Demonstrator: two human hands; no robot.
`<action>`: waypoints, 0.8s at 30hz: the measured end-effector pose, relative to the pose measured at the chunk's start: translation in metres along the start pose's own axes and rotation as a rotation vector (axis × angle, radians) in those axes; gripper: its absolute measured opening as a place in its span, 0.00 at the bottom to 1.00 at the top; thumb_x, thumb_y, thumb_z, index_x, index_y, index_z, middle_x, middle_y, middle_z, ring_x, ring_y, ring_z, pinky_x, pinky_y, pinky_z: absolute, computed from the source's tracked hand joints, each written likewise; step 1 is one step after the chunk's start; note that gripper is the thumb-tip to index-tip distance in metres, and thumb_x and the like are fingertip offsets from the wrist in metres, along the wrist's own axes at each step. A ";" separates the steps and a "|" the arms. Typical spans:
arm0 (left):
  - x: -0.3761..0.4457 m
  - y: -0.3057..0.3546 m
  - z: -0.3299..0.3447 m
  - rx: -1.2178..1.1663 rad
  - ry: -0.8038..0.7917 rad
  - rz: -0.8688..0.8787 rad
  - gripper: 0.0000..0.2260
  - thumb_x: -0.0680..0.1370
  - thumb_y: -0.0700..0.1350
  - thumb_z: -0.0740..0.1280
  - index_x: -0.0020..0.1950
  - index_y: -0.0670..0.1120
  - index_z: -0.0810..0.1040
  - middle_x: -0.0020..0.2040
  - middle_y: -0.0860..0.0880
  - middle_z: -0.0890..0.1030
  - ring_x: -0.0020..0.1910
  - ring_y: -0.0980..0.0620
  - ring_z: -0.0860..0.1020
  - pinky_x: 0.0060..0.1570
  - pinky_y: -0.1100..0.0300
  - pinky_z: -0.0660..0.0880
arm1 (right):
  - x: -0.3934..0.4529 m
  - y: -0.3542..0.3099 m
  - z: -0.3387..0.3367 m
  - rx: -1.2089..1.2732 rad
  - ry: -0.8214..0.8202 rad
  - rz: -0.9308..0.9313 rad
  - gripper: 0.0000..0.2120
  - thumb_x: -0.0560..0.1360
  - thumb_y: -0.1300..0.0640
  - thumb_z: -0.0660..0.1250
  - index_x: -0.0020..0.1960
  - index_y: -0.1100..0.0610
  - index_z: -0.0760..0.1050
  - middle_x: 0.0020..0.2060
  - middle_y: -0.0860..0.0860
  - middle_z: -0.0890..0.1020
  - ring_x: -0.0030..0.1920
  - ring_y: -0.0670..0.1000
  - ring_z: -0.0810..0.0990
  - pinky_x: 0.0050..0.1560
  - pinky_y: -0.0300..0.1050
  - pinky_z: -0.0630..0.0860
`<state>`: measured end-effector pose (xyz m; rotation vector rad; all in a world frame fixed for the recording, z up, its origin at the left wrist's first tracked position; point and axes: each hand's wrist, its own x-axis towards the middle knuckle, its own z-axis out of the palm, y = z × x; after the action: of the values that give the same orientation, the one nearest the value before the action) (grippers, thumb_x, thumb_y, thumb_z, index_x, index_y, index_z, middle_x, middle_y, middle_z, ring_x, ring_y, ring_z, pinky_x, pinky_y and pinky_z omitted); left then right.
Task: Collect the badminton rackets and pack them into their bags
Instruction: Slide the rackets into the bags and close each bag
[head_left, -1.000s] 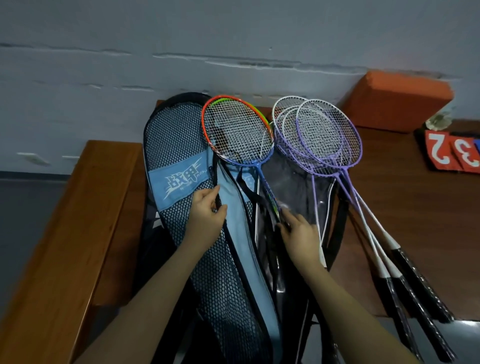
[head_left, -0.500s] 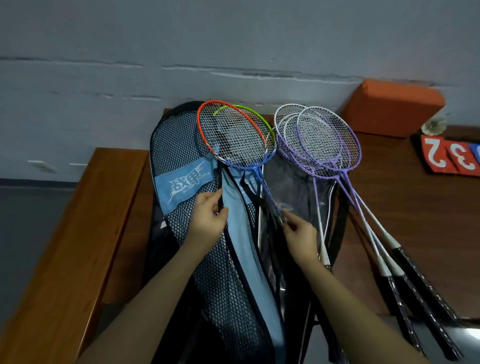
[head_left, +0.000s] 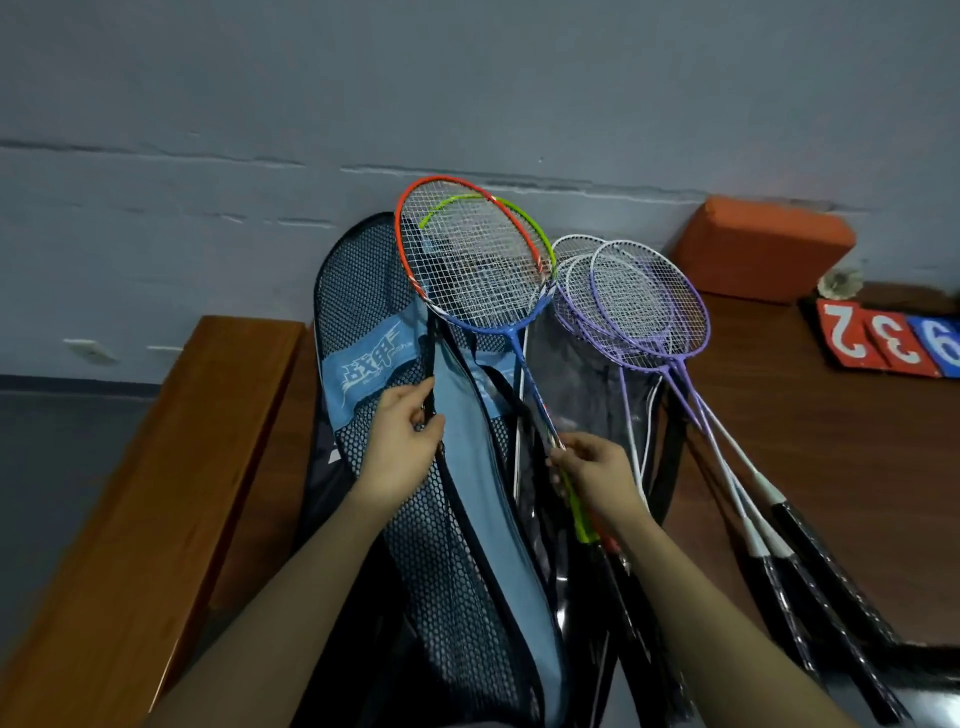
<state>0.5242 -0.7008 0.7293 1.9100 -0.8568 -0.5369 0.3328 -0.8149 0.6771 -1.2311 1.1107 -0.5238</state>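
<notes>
A person's two bare forearms reach over a dark brown wooden tabletop (head_left: 831, 441) set against a grey wall; a long racket bag of black mesh with pale blue fabric panels (head_left: 395, 364) lies across its left part, its rounded end toward the wall; the left hand (head_left: 402, 447) pinches the bag's dark zip edge, fingers curled on it, holding the opening apart; the right hand (head_left: 592, 467) has its fingers clamped on the thin shafts of two rackets, one with an orange-and-blue frame (head_left: 467, 254), one lime green (head_left: 519, 218) behind it, heads lifted above the bag's far end; three purple-and-white rackets (head_left: 649, 306) lie fanned just right of the bag, black handles toward the near edge; an orange foam block (head_left: 763, 249) sits by the far edge; red and blue number cards (head_left: 893, 338) lie near the right edge.
</notes>
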 end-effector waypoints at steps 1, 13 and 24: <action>0.000 -0.001 -0.001 0.007 0.000 0.005 0.21 0.77 0.37 0.64 0.70 0.43 0.68 0.54 0.47 0.69 0.44 0.57 0.70 0.44 0.78 0.62 | -0.003 -0.005 0.001 0.004 0.033 -0.041 0.05 0.75 0.68 0.64 0.48 0.64 0.79 0.32 0.55 0.78 0.27 0.48 0.74 0.28 0.39 0.71; 0.008 0.007 0.004 0.018 0.006 0.032 0.21 0.76 0.38 0.66 0.68 0.44 0.69 0.50 0.47 0.70 0.44 0.56 0.70 0.47 0.72 0.62 | -0.024 -0.070 -0.015 0.027 0.218 -0.304 0.06 0.75 0.67 0.65 0.44 0.62 0.81 0.23 0.50 0.76 0.22 0.45 0.69 0.25 0.35 0.68; 0.033 0.023 0.048 -0.068 0.046 0.030 0.20 0.76 0.37 0.63 0.69 0.44 0.70 0.32 0.48 0.66 0.27 0.55 0.62 0.21 0.70 0.58 | -0.049 -0.031 -0.075 0.035 0.315 -0.146 0.11 0.70 0.71 0.68 0.51 0.65 0.81 0.35 0.56 0.82 0.34 0.50 0.76 0.36 0.43 0.73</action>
<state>0.5056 -0.7604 0.7267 1.8381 -0.8265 -0.4964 0.2542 -0.8197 0.7289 -1.2325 1.2735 -0.8673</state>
